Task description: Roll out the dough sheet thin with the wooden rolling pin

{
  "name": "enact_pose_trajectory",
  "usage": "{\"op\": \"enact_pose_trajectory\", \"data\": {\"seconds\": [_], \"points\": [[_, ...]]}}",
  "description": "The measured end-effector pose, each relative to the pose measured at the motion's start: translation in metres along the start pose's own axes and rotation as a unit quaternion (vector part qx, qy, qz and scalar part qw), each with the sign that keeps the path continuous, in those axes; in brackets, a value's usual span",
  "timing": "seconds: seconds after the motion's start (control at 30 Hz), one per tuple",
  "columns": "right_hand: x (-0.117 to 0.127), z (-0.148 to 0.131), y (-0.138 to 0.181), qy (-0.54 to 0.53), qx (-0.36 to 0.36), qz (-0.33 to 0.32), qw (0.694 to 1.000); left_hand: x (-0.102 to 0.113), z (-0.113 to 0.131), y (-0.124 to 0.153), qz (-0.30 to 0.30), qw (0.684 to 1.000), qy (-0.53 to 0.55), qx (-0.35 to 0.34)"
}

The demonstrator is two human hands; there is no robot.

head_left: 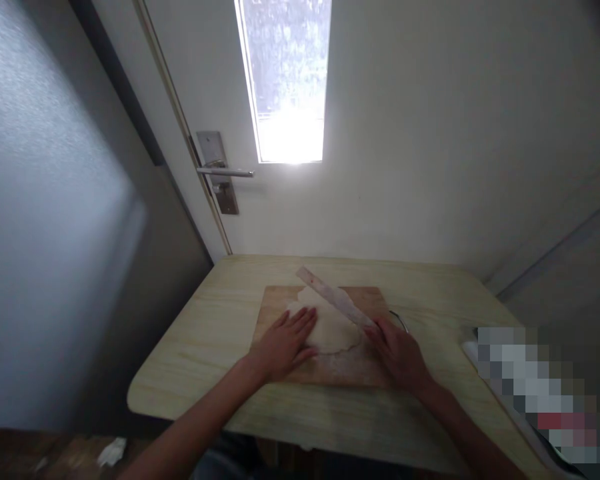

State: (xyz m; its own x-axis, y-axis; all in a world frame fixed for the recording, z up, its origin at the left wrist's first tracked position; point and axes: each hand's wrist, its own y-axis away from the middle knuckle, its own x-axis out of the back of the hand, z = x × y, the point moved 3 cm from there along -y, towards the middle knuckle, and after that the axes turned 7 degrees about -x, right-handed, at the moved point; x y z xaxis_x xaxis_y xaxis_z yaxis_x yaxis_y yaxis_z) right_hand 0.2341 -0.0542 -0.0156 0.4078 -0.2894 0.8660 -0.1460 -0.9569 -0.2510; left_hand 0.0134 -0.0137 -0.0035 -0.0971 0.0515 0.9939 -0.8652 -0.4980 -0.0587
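Note:
A flattened sheet of pale dough [330, 327] lies on a floured wooden board [275, 303] on a light table. My left hand [285, 343] rests flat on the dough's left edge, fingers stretched out. My right hand [397, 353] sits at the dough's right side, its fingers closed on the near end of a long wooden rolling stick [333, 298]. The stick lies slanted across the dough, pointing up and to the left.
The table [220, 347] stands against a white door with a metal handle [226, 173] and a narrow bright window pane. A thin dark wire loop [399, 319] lies right of the board. A blurred-out patch covers the table's right corner. A frosted panel stands at left.

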Motion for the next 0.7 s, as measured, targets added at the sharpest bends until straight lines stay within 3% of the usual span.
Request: {"op": "enact_pose_trajectory", "data": {"seconds": [0.07, 0.17, 0.3, 0.53, 0.7], "points": [[0.003, -0.002, -0.002, 0.046, 0.039, 0.001, 0.998, 0.011, -0.008, 0.015, 0.022, 0.999, -0.008, 0.03], [0.005, -0.01, -0.006, 0.123, 0.128, -0.004, 0.984, 0.032, -0.016, 0.029, 0.105, 0.989, -0.003, 0.102], [0.004, -0.028, -0.011, 0.211, 0.234, 0.001, 0.949, 0.043, -0.023, 0.025, 0.195, 0.968, -0.014, 0.157], [-0.008, -0.03, -0.021, 0.217, 0.19, 0.024, 0.957, 0.008, -0.027, -0.011, 0.095, 0.979, -0.027, 0.177], [-0.014, -0.026, -0.024, 0.172, 0.162, 0.026, 0.971, 0.003, -0.024, -0.014, 0.088, 0.973, -0.047, 0.209]]}}
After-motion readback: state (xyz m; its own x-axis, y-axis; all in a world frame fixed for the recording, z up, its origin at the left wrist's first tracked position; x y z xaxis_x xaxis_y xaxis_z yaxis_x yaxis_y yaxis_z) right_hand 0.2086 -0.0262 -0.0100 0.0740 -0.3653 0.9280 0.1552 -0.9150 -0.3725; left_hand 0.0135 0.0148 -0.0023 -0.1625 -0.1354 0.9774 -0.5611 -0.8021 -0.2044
